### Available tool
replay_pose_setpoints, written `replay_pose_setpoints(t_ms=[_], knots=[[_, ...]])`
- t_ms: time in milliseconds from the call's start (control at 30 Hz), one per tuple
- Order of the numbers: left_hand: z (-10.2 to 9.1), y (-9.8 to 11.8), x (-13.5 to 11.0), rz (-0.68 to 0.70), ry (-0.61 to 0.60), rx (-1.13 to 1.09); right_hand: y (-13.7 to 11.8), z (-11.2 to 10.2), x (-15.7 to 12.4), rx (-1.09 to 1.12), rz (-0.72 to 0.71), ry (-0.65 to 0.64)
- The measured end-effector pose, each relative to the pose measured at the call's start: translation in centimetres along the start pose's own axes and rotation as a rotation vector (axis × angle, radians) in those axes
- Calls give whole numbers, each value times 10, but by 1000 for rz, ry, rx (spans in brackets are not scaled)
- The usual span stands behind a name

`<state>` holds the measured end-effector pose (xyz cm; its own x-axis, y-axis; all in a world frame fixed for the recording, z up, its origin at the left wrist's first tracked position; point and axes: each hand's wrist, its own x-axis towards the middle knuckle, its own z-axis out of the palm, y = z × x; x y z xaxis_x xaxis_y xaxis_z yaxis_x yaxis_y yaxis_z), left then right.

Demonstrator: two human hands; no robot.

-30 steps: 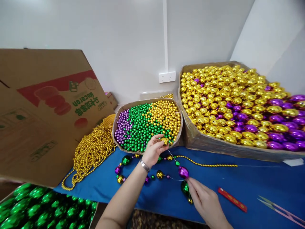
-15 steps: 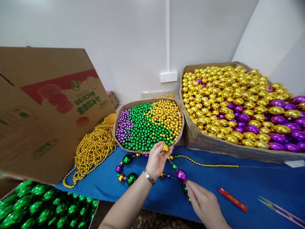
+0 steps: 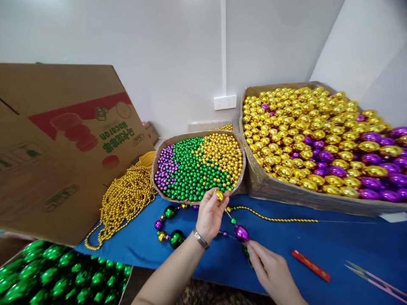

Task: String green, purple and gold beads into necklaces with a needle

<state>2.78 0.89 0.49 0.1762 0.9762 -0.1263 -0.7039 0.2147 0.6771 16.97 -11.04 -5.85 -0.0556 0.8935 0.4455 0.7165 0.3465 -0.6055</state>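
Currently: gold bead (image 3: 219, 196), grip of left hand (image 3: 210, 215) closed round it, at five o'clock of bead tray (image 3: 243, 173); purple bead (image 3: 241, 233), at gold bead's five o'clock, right hand (image 3: 270, 264) pinching its lower end. Both probably light, hard, slippery; best held round the middle.

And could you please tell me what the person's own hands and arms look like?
The left hand has a silver-coloured band at its wrist; whether watch or bracelet, I cannot tell. The right hand shows nothing worn. Neither is gloved, and no sleeves are visible.
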Motion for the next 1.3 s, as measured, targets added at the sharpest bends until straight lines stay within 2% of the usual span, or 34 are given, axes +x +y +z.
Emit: replay_pose_setpoints(t_ms=[267, 467, 633, 700, 767, 867, 933, 1000, 1133, 1200, 1233, 1267, 1300], knots=[[-1, -1, -3, 17, 11, -3, -2, -1, 3, 18, 1, 7], [0, -7, -14, -25, -96, 65, -1, 2, 6, -13, 15, 48], [-5, -7, -18, -34, -115, 117, 6, 4, 7, -68, -43, 114], [-8, -6, -17, -49, -115, 111, 6, 2, 7, -55, -25, 118], [-11, -6, -16, -51, -110, 115, 6, 0, 7, 2, 40, 78], [-15, -7, -14, -12, -83, 175, 8, -1, 6, 186, 173, -79], [-16, -9, -15, 36, -62, 246, 11, 0, 5, 331, 271, -174], [-16, -10, -18, 63, -74, 326, 14, 3, 5, 453, 391, -213], [-14, -5, -26, 47, -241, 505, 20, 15, 5, 712, 557, -199], [-18, 9, -23, 88, -343, 670, 21, 20, 4, 829, 588, -160], [-23, 20, -18, 152, -358, 801, 22, 22, 3, 871, 605, -129], [-30, 34, -12, 244, -336, 966, 23, 23, 2, 905, 621, -97], [-39, 51, -3, 358, -263, 1166, 24, 23, 1, 933, 631, -64]])
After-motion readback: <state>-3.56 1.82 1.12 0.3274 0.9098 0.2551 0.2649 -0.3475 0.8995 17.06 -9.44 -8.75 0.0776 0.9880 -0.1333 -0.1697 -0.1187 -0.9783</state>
